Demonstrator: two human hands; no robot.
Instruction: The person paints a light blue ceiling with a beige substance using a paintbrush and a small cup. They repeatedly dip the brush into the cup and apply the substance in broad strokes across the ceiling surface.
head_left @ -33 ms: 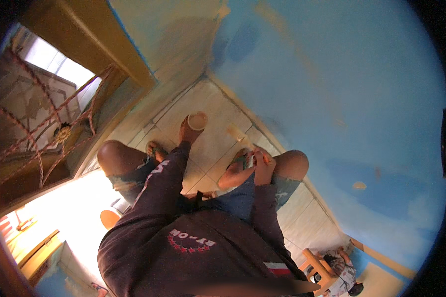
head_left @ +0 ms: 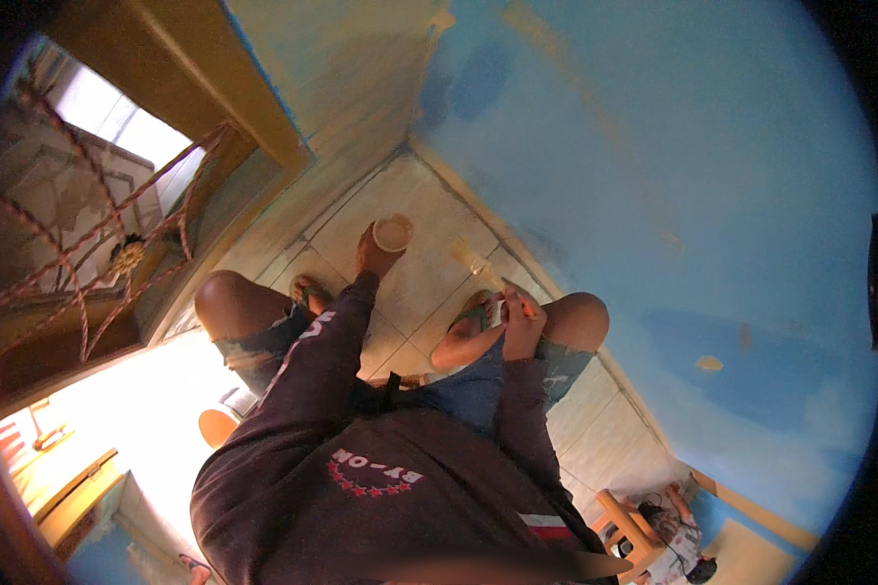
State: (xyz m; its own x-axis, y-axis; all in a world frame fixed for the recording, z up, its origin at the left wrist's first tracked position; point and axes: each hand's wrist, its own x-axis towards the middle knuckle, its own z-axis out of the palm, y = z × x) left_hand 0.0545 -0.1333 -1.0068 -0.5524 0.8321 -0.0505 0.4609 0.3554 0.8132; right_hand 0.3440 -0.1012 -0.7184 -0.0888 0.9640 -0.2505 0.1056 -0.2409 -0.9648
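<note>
My left hand (head_left: pixel 373 257) is wrapped round a small round tub (head_left: pixel 393 234) with a pale rim, held over the tiled floor near the corner; what is in it is hard to make out. A paintbrush (head_left: pixel 475 264) is gripped by its handle in my right hand (head_left: pixel 524 322), in front of my right knee. Its pale bristles point up and left, toward the tub but apart from it. Beyond the brush, the blue wall (head_left: pixel 654 195) rises on the right, patchy with darker blue and tan marks.
A brown frame (head_left: pixel 254 117) with twisted metal bars (head_left: pixel 127 258) stands on the left. Pale tiles (head_left: pixel 346 210) cover the floor between my knees. At lower right are a wooden stool (head_left: pixel 626 531) and another person (head_left: pixel 678 536). An orange round object (head_left: pixel 219 427) lies behind my left side.
The tub and my left hand have shifted slightly to the right and up. The brush has tilted a little, with its bristles slightly further right. Both hands keep their hold.
</note>
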